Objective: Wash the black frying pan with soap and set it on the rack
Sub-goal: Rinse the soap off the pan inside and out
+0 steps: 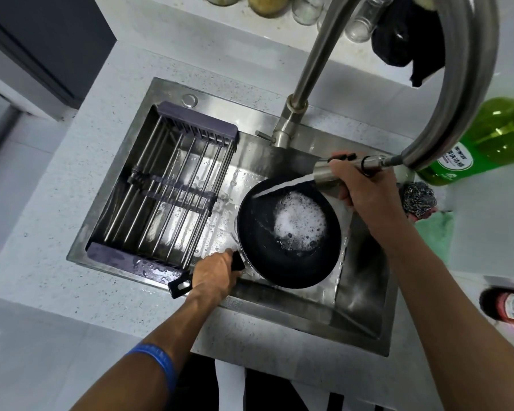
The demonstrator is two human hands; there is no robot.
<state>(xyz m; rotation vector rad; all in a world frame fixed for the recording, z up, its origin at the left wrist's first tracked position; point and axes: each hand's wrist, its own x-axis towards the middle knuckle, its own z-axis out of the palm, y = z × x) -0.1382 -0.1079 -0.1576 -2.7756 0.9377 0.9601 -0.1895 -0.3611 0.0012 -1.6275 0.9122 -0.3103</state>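
Note:
The black frying pan [261,256] sits tilted over the right half of the steel sink [365,292], with white soap foam [300,223] pooled inside it. My left hand [215,275] grips the pan's black handle at the sink's front edge. My right hand [365,188] holds the pull-out spray head [324,173] of the faucet, and a stream of water runs from it onto the pan's far rim. The dish rack [166,188], metal bars with purple ends, spans the sink's left half and holds nothing.
A green dish soap bottle [487,143] stands on the counter at the right, with a steel scourer [419,200] and green cloth [436,232] below it. The faucet neck [312,69] arches overhead. Jars line the back ledge. A red bottle [511,307] lies at the right edge.

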